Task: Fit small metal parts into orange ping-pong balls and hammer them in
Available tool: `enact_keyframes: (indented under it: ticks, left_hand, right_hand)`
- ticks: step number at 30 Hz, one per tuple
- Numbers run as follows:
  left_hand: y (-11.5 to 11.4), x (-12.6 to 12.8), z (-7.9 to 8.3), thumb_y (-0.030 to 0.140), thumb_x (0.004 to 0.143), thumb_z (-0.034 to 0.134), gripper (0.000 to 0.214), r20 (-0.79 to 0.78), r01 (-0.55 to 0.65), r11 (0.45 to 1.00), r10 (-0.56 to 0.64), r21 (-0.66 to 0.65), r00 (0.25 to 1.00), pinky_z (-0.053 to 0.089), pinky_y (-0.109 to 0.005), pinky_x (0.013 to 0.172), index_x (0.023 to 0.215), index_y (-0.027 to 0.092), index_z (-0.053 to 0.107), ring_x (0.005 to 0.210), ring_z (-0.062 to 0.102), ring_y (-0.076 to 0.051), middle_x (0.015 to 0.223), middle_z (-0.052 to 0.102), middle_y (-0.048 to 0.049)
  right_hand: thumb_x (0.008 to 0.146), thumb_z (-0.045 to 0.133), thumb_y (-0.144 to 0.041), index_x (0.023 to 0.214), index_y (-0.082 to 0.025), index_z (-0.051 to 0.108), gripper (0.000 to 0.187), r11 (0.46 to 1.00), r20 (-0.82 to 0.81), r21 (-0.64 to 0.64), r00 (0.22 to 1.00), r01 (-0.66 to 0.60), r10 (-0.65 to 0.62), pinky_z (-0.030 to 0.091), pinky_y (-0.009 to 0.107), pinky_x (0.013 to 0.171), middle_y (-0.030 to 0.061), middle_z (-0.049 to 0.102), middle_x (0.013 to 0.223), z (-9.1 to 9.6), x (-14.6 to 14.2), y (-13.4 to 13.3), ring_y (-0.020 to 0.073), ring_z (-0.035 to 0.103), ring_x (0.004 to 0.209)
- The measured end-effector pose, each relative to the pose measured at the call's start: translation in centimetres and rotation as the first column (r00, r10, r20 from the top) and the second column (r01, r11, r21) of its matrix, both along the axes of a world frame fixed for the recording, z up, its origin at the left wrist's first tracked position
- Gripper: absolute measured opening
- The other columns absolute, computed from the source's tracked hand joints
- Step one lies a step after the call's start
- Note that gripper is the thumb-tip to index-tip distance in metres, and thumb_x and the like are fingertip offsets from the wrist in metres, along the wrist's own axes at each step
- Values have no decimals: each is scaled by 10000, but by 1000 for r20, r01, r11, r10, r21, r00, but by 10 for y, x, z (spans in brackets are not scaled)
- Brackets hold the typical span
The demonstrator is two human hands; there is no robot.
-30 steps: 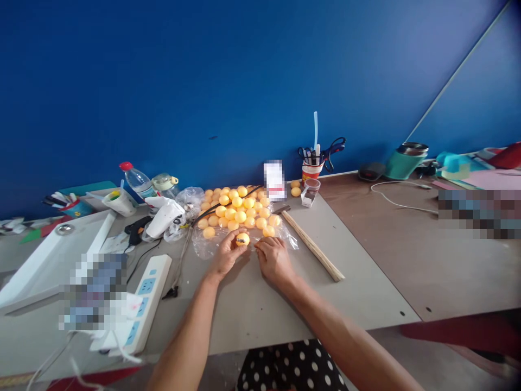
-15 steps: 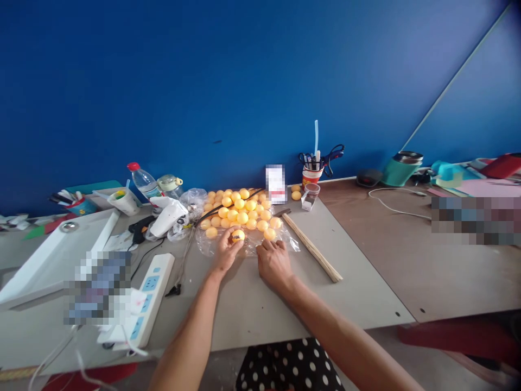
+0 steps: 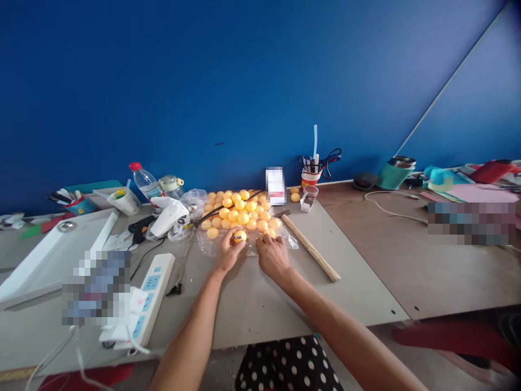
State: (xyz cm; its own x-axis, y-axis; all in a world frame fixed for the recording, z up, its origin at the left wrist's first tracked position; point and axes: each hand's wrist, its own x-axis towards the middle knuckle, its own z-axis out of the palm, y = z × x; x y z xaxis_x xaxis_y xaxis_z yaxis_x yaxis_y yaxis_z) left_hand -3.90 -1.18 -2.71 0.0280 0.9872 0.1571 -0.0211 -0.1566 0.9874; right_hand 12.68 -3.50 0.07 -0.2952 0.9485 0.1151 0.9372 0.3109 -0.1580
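Observation:
Several yellow-orange balls lie heaped on a clear plastic bag on the grey table. My left hand is closed on one yellow ball with a dark mark, at the near edge of the heap. Beside it, my right hand rests palm down on the bag's edge, its fingertips curled at another ball. Whether it grips that ball is hidden.
A wooden stick lies just right of the hands. To the left are a white power strip, a white glue gun, a water bottle and a white tray. A cup of scissors and a teal mug stand behind.
Both hands have slid slightly forward toward the heap, the left still holding its ball. My right fingertips now reach a ball at the bag's edge.

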Motion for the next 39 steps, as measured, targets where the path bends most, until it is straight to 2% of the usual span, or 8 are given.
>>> enact_keyframes:
  ticks: [5, 13, 19, 23, 28, 32, 35, 39]
  left_hand:
    - [-2, 1, 1, 285, 715, 714, 423, -35, -4, 1000, 4, 9, 999, 473, -351, 920, 1104, 166, 598, 991, 633, -217, 1098, 666, -96]
    - [-7, 6, 7, 265, 742, 689, 356, -115, -6, 999, 10, 40, 993, 479, -332, 914, 1078, 169, 616, 1006, 619, -210, 1118, 653, -89]
    - [-11, 9, 11, 330, 746, 714, 372, -103, 17, 1000, -16, 2, 995, 496, -349, 896, 1072, 175, 621, 1000, 622, -229, 1089, 648, -92]
    - [-13, 9, 11, 362, 759, 715, 390, -115, 7, 1000, -9, -23, 993, 496, -347, 893, 1087, 175, 617, 993, 618, -229, 1097, 644, -95]
    - [-13, 8, 9, 371, 771, 711, 402, -131, 28, 999, -31, -24, 991, 493, -340, 903, 1107, 177, 608, 1020, 608, -228, 1112, 636, -95]
    - [-13, 11, 10, 376, 779, 704, 401, -129, 57, 998, -60, -27, 990, 489, -347, 924, 1114, 178, 610, 1059, 602, -240, 1144, 631, -105]
    - [-15, 14, 12, 372, 778, 707, 415, -119, 81, 996, -84, -23, 989, 465, -356, 970, 1131, 178, 607, 1112, 588, -251, 1201, 615, -113]
    - [-18, 17, 15, 395, 770, 716, 437, -89, 100, 994, -103, -46, 991, 485, -365, 941, 1135, 180, 608, 1095, 600, -257, 1192, 621, -113]
  right_hand:
    - [842, 463, -112, 971, -152, 676, 252, 997, 43, -38, 997, -64, 66, 335, 361, 821, 128, 658, 969, 2, -5, 6, 217, 632, 842]
    - [869, 468, -118, 925, -163, 676, 220, 994, -72, 72, 994, -81, 86, 353, 348, 852, 105, 652, 939, -13, -5, 8, 207, 618, 839]
    - [910, 427, -133, 891, -149, 651, 226, 987, -267, 133, 956, -86, 119, 378, 274, 738, 102, 643, 961, -13, -1, 8, 172, 594, 792]
    - [925, 409, -173, 868, -158, 625, 223, 994, -485, 99, 870, -47, 90, 377, 248, 634, 83, 656, 905, -17, -3, 6, 157, 590, 709]
    - [853, 433, -171, 800, -181, 604, 179, 999, -757, -36, 653, -24, -11, 405, 257, 625, 40, 645, 713, -20, -2, 7, 170, 594, 667]
    - [798, 458, -202, 773, -201, 590, 134, 975, -924, -216, 332, -44, -190, 407, 253, 556, -15, 575, 579, -16, -2, 13, 154, 557, 567]
    - [754, 535, -267, 763, -204, 588, 82, 949, -956, -286, 98, -134, -275, 374, 242, 483, -43, 534, 526, -12, -2, 18, 128, 491, 477]
    - [704, 643, -357, 741, -184, 621, 179, 914, -931, -316, -101, -254, -350, 323, 226, 445, -61, 502, 495, -10, 0, 20, 84, 388, 420]
